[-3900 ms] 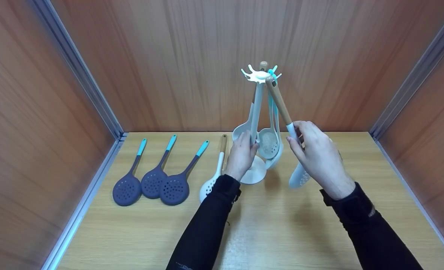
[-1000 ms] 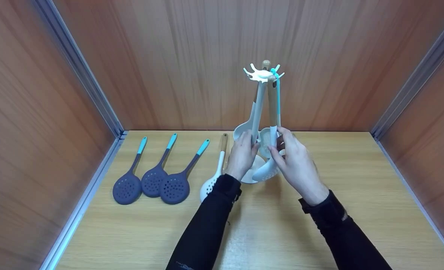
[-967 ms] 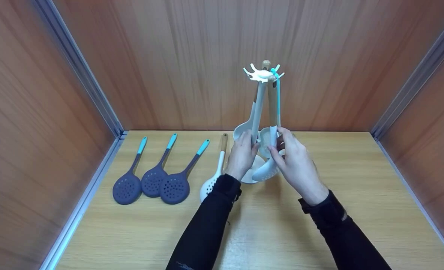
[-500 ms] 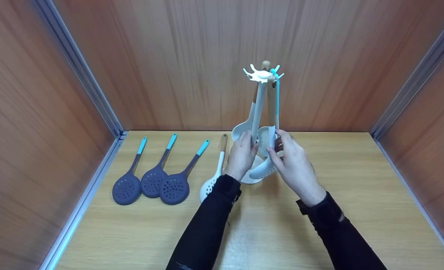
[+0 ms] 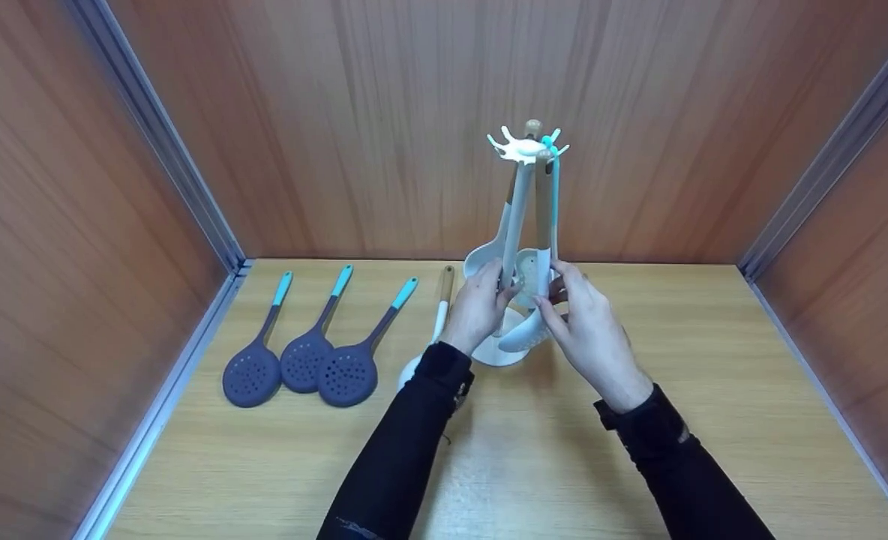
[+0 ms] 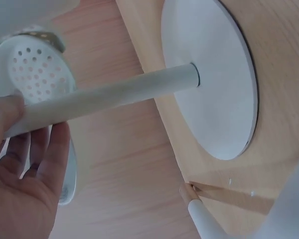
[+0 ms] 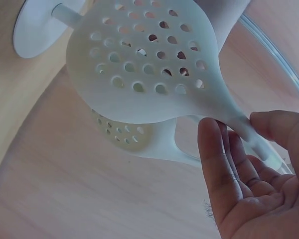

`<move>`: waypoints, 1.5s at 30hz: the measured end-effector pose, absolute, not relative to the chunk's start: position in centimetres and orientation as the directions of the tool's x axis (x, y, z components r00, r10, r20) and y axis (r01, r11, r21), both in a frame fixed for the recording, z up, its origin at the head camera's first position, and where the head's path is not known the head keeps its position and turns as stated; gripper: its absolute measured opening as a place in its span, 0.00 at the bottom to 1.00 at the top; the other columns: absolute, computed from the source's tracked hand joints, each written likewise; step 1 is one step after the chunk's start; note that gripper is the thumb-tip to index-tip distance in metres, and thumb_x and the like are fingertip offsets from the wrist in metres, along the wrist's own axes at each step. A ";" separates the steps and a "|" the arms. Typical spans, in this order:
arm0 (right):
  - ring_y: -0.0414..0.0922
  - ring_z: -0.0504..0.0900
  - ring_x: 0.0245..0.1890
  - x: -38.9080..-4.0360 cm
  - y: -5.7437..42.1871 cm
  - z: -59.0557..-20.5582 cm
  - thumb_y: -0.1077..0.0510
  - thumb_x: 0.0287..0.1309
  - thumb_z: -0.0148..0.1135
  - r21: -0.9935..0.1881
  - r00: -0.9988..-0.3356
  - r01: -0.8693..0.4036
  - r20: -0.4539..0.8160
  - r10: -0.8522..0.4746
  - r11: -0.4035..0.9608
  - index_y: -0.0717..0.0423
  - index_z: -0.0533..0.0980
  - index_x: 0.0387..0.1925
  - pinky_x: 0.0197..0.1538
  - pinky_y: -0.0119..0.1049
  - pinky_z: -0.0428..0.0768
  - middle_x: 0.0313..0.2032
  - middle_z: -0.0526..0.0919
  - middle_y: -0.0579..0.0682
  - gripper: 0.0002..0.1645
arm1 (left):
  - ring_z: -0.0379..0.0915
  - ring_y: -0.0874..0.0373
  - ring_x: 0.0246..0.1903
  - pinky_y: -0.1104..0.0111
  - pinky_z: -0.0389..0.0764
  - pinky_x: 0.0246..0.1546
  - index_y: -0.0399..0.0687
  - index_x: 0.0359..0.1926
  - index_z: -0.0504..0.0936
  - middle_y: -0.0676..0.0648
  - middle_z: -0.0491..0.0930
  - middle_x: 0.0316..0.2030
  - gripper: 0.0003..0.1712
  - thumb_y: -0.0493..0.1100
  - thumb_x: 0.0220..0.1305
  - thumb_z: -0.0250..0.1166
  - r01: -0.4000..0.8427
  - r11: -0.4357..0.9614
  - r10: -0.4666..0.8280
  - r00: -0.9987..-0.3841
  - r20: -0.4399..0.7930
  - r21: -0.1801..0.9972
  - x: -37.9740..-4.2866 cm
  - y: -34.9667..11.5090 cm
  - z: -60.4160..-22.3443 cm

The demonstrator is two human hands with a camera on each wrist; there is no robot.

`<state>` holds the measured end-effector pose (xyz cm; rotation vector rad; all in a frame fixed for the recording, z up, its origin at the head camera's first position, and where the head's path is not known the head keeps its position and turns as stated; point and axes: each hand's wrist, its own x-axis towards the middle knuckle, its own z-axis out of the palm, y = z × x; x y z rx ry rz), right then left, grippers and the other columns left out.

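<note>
My left hand [image 5: 478, 304] holds the pole [image 5: 517, 217] of a white utensil stand, thumb and fingers around it in the left wrist view. The stand has a round base [image 6: 214, 74] and a crown of hooks [image 5: 520, 150]. With thumb and fingertips, my right hand [image 5: 594, 330] pinches the neck of a white skimmer [image 7: 139, 59]. Its wooden handle [image 5: 543, 195] stands upright, the top right at the hooks. Behind it hangs another perforated skimmer [image 7: 124, 134]. A white utensil with a rounded head [image 5: 484, 257] hangs at the stand's left.
On the table [image 5: 564, 465], three dark skimmers [image 5: 252, 373] with turquoise handles lie at the left. A white skimmer with a wooden handle [image 5: 446, 283] lies beside them, partly hidden by my left arm. Wooden panels [image 5: 354, 127] enclose the back and sides.
My right hand has brought the skimmer leftward from beside the stand, turning its handle from tilted to upright at the hooks. My left hand stays on the pole, its wrist shifted slightly left.
</note>
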<state>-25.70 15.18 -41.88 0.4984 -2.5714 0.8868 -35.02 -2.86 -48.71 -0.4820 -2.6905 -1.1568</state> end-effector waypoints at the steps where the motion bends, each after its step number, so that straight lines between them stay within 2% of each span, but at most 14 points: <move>1: 0.48 0.89 0.48 -25.7 15.2 -41.9 0.55 0.72 0.65 -0.509 -0.868 -0.441 0.452 -0.206 0.739 0.53 0.64 0.73 0.43 0.44 0.92 0.49 0.84 0.53 0.34 | 0.84 0.59 0.50 0.61 0.87 0.53 0.55 0.59 0.73 0.52 0.82 0.50 0.13 0.47 0.78 0.61 0.361 0.626 0.244 -0.933 0.266 0.691 -35.1 -3.1 -48.6; 6: 0.49 0.89 0.49 -25.9 15.5 -42.2 0.55 0.72 0.65 -0.505 -0.867 -0.444 0.452 -0.211 0.740 0.53 0.64 0.74 0.45 0.47 0.92 0.49 0.84 0.53 0.34 | 0.81 0.56 0.62 0.58 0.85 0.62 0.55 0.65 0.72 0.50 0.82 0.59 0.18 0.43 0.79 0.60 0.369 0.529 0.319 -0.921 0.224 0.764 -35.4 -4.1 -48.2; 8: 0.48 0.89 0.48 -25.9 15.6 -42.3 0.55 0.72 0.65 -0.503 -0.868 -0.439 0.451 -0.208 0.745 0.53 0.64 0.74 0.45 0.46 0.92 0.49 0.84 0.53 0.34 | 0.81 0.55 0.63 0.59 0.85 0.63 0.55 0.67 0.73 0.50 0.81 0.60 0.19 0.43 0.79 0.60 0.373 0.505 0.327 -0.917 0.228 0.778 -35.4 -4.2 -48.1; 14: 0.46 0.88 0.47 -26.0 15.8 -42.6 0.55 0.72 0.65 -0.507 -0.873 -0.425 0.449 -0.191 0.749 0.51 0.64 0.74 0.45 0.44 0.92 0.48 0.84 0.51 0.34 | 0.81 0.55 0.62 0.56 0.85 0.63 0.59 0.67 0.74 0.51 0.82 0.59 0.21 0.45 0.77 0.63 0.355 0.489 0.309 -0.925 0.223 0.797 -35.6 -4.4 -48.3; 21: 0.47 0.88 0.46 -25.9 16.1 -42.6 0.57 0.72 0.66 -0.520 -0.863 -0.437 0.472 -0.179 0.734 0.52 0.65 0.73 0.43 0.44 0.91 0.45 0.85 0.51 0.33 | 0.82 0.54 0.61 0.61 0.84 0.63 0.52 0.67 0.75 0.48 0.83 0.59 0.21 0.42 0.76 0.64 0.431 0.452 0.324 -0.895 0.307 0.781 -35.6 -4.3 -48.7; 25: 0.49 0.89 0.46 -25.9 16.3 -42.7 0.57 0.72 0.66 -0.514 -0.868 -0.425 0.465 -0.174 0.745 0.51 0.65 0.74 0.44 0.46 0.91 0.46 0.85 0.52 0.34 | 0.82 0.55 0.60 0.62 0.84 0.63 0.53 0.66 0.76 0.49 0.82 0.58 0.21 0.42 0.76 0.65 0.417 0.454 0.300 -0.904 0.305 0.787 -35.4 -3.8 -48.8; 31: 0.50 0.89 0.47 -26.0 17.0 -42.7 0.56 0.72 0.66 -0.525 -0.876 -0.403 0.459 -0.150 0.749 0.52 0.65 0.74 0.44 0.47 0.91 0.47 0.85 0.53 0.34 | 0.82 0.55 0.60 0.61 0.84 0.63 0.54 0.66 0.76 0.49 0.81 0.60 0.21 0.42 0.76 0.64 0.391 0.437 0.275 -0.916 0.293 0.810 -35.1 -2.6 -49.0; 38: 0.50 0.88 0.52 -26.3 18.0 -42.7 0.56 0.72 0.66 -0.554 -0.894 -0.353 0.438 -0.097 0.754 0.52 0.65 0.74 0.47 0.47 0.91 0.50 0.84 0.53 0.34 | 0.83 0.58 0.57 0.66 0.85 0.61 0.51 0.64 0.77 0.48 0.82 0.58 0.20 0.40 0.75 0.65 0.419 0.429 0.265 -0.905 0.332 0.800 -34.8 -0.7 -49.1; 45: 0.54 0.88 0.55 -26.9 19.4 -42.9 0.58 0.72 0.66 -0.610 -0.906 -0.304 0.423 -0.024 0.732 0.55 0.65 0.73 0.48 0.50 0.91 0.52 0.83 0.56 0.34 | 0.84 0.59 0.54 0.68 0.87 0.57 0.51 0.62 0.78 0.48 0.83 0.56 0.18 0.39 0.75 0.65 0.401 0.426 0.200 -0.916 0.348 0.811 -34.3 1.5 -49.3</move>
